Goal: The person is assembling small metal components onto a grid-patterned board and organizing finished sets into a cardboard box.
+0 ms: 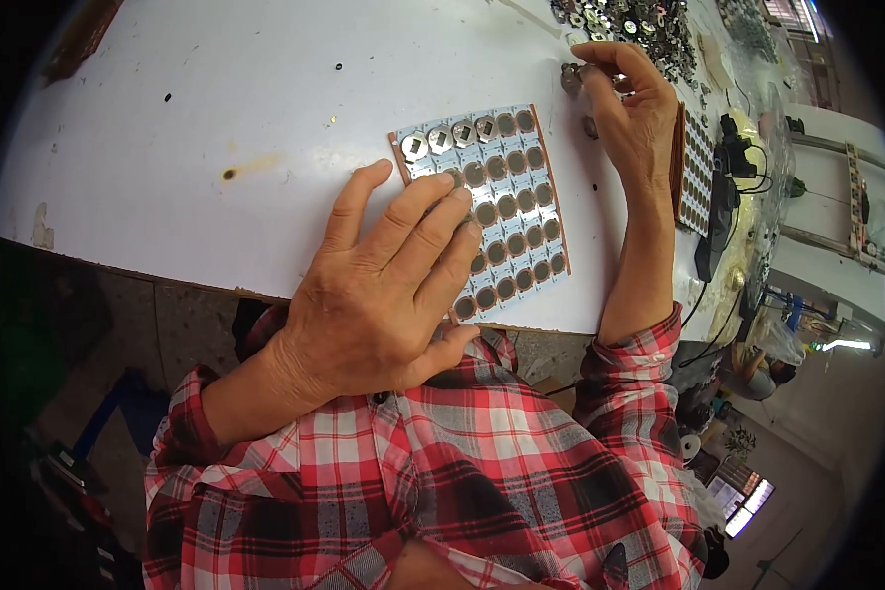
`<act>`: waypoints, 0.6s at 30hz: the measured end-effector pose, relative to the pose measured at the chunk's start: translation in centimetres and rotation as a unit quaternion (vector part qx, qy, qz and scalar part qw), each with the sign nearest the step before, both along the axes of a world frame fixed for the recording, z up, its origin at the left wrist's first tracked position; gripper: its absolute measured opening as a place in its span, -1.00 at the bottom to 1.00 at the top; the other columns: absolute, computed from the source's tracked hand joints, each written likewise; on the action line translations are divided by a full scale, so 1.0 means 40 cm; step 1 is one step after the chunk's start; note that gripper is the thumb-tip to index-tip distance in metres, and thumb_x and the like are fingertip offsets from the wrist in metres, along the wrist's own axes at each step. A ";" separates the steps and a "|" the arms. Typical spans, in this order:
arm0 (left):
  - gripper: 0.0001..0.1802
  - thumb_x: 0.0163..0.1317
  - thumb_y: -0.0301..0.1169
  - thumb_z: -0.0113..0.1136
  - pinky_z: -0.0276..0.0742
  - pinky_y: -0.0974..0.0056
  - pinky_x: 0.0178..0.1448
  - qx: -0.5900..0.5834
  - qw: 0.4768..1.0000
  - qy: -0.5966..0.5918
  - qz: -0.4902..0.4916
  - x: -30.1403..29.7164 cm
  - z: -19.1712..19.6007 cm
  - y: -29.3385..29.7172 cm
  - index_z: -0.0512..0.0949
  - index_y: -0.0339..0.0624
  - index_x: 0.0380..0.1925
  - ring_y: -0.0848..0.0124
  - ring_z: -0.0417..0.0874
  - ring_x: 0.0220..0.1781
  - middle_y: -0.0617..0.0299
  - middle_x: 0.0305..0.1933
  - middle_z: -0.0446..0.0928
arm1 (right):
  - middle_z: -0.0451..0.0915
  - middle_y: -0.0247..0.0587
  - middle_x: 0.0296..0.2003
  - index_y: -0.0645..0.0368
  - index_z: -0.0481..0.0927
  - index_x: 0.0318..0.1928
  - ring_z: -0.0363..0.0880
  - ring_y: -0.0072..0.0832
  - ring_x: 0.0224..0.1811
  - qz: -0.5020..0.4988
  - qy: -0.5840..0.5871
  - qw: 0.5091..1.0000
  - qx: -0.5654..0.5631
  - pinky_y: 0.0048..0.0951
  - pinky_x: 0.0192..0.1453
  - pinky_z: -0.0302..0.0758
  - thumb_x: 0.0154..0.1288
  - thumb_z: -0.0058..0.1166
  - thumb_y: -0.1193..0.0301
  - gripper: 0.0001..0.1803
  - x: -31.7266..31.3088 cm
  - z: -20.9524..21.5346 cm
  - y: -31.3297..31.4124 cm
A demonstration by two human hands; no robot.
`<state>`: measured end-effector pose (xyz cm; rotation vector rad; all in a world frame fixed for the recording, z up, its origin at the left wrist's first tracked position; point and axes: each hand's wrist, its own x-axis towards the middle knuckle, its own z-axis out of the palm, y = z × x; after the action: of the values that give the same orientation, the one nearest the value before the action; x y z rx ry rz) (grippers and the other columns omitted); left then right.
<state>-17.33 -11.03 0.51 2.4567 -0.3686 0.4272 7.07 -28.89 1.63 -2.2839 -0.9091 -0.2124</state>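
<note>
A circuit board panel [517, 215] with rows of round, dark, copper-ringed pads lies near the table's front edge. Several shiny round metal clips [441, 139] with square openings sit along its far row, from the left corner. My left hand [374, 265] rests over the panel's left side, fingers spread, covering some pads. At the back right, my right hand [631, 103] has its fingers curled, thumb and index drawn toward each other by a few loose metal pieces [571, 79]. What lies between those fingertips is too small to make out.
A heap of loose metal parts [649, 29] spreads at the far right. Right of my right forearm stands a stack of similar panels [694, 172], beside black plugs and cables [737, 152]. Small dark specks and a burn mark [230, 174] show on the white table [236, 88].
</note>
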 end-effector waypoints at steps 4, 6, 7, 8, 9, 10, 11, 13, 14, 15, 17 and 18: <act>-0.22 -0.19 -0.06 0.51 0.22 -0.30 0.54 -0.011 1.000 -0.003 -0.002 0.001 -0.002 0.000 0.66 -0.34 0.04 -0.02 0.54 0.36 -0.09 0.24 0.57 | 0.68 -0.48 -0.22 0.11 0.80 -0.02 0.56 -0.68 -0.25 -0.018 -0.027 0.998 -0.047 -0.60 -0.18 0.49 0.40 0.15 0.50 -0.77 -0.005 -0.001 -0.007; -0.20 -0.19 -0.06 0.51 0.22 -0.30 0.54 -0.009 1.000 -0.002 -0.004 0.002 -0.002 0.001 0.65 -0.35 0.06 -0.01 0.53 0.37 -0.08 0.26 0.56 | 0.70 -0.47 -0.24 0.13 0.80 -0.02 0.57 -0.68 -0.27 -0.012 -0.031 0.999 -0.041 -0.59 -0.20 0.50 0.39 0.18 0.49 -0.77 -0.009 0.004 -0.012; -0.20 -0.19 -0.06 0.51 0.22 -0.30 0.54 -0.009 1.000 -0.001 -0.002 0.003 -0.002 0.000 0.65 -0.35 0.06 -0.01 0.53 0.37 -0.08 0.26 0.56 | 0.71 -0.45 -0.26 0.15 0.80 -0.01 0.58 -0.68 -0.30 -0.005 -0.036 0.999 -0.035 -0.58 -0.21 0.51 0.39 0.20 0.48 -0.77 -0.013 0.008 -0.013; -0.19 -0.19 -0.05 0.51 0.22 -0.30 0.54 -0.013 1.000 0.000 -0.002 0.004 -0.002 -0.001 0.64 -0.36 0.07 -0.01 0.52 0.38 -0.08 0.26 0.56 | 0.71 -0.45 -0.26 0.15 0.80 -0.01 0.58 -0.68 -0.30 -0.004 -0.036 0.999 -0.035 -0.58 -0.21 0.51 0.39 0.20 0.48 -0.77 -0.021 0.013 -0.013; -0.18 -0.18 -0.04 0.51 0.22 -0.30 0.54 -0.017 1.000 0.002 -0.002 0.005 -0.002 -0.001 0.63 -0.37 0.08 0.00 0.52 0.39 -0.08 0.27 0.55 | 0.72 -0.43 -0.28 0.16 0.79 -0.01 0.59 -0.68 -0.31 -0.027 0.009 0.999 -0.032 -0.57 -0.22 0.52 0.37 0.24 0.46 -0.77 -0.031 0.021 -0.014; -0.18 -0.18 -0.04 0.51 0.22 -0.30 0.54 -0.017 1.000 0.003 -0.002 0.005 0.000 -0.001 0.63 -0.37 0.08 0.00 0.52 0.39 -0.08 0.27 0.55 | 0.73 -0.41 -0.31 0.16 0.79 -0.01 0.60 -0.67 -0.33 -0.051 0.053 0.997 -0.028 -0.56 -0.23 0.52 0.35 0.28 0.45 -0.76 -0.038 0.027 -0.014; -0.16 -0.19 -0.03 0.52 0.22 -0.30 0.54 -0.013 1.000 0.007 -0.004 0.005 0.002 0.001 0.63 -0.38 0.08 0.00 0.51 0.39 -0.07 0.27 0.55 | 0.73 -0.41 -0.31 0.16 0.79 -0.01 0.60 -0.67 -0.33 -0.050 0.054 0.997 -0.028 -0.56 -0.23 0.52 0.35 0.28 0.45 -0.76 -0.042 0.031 -0.013; -0.14 -0.19 -0.01 0.52 0.22 -0.29 0.54 -0.008 1.000 0.011 -0.006 0.005 0.005 0.002 0.62 -0.38 0.09 0.01 0.51 0.39 -0.07 0.27 0.55 | 0.74 -0.40 -0.33 0.14 0.79 0.01 0.61 -0.68 -0.33 -0.026 0.029 0.994 -0.103 -0.59 -0.22 0.51 0.33 0.31 0.44 -0.74 -0.046 0.036 -0.008; -0.15 -0.18 0.00 0.52 0.23 -0.29 0.53 -0.010 1.000 0.013 -0.006 0.005 0.006 0.001 0.62 -0.38 0.08 0.01 0.51 0.39 -0.07 0.27 0.55 | 0.74 -0.40 -0.33 0.14 0.79 0.01 0.61 -0.68 -0.33 -0.026 0.029 0.994 -0.103 -0.59 -0.22 0.51 0.33 0.31 0.44 -0.74 -0.046 0.037 -0.008; -0.15 -0.16 0.02 0.51 0.24 -0.29 0.52 -0.012 1.000 0.015 -0.006 0.004 0.007 0.001 0.62 -0.39 0.08 0.01 0.51 0.40 -0.06 0.27 0.55 | 0.73 -0.40 -0.33 0.16 0.79 0.01 0.59 -0.69 -0.34 -0.028 0.060 0.994 -0.088 -0.60 -0.23 0.50 0.33 0.30 0.46 -0.74 -0.045 0.039 -0.009; -0.15 -0.15 0.02 0.51 0.26 -0.28 0.51 -0.009 1.000 0.015 -0.005 0.008 0.005 -0.001 0.62 -0.39 0.08 0.02 0.50 0.40 -0.07 0.27 0.55 | 0.73 -0.40 -0.33 0.19 0.78 0.01 0.58 -0.69 -0.35 -0.028 0.094 0.992 -0.074 -0.62 -0.25 0.48 0.33 0.29 0.48 -0.74 -0.048 0.043 -0.004; -0.16 -0.13 0.02 0.51 0.27 -0.27 0.50 -0.006 1.000 0.012 -0.005 0.012 0.005 -0.002 0.62 -0.39 0.08 0.02 0.49 0.41 -0.07 0.27 0.55 | 0.72 -0.40 -0.34 0.23 0.77 0.00 0.57 -0.70 -0.36 0.009 0.178 0.984 0.015 -0.62 -0.25 0.47 0.32 0.29 0.49 -0.75 -0.057 0.052 0.000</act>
<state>-16.84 -11.10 0.69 2.4452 -0.3667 0.3933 4.79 -28.88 3.72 -2.1902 -0.7328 0.1847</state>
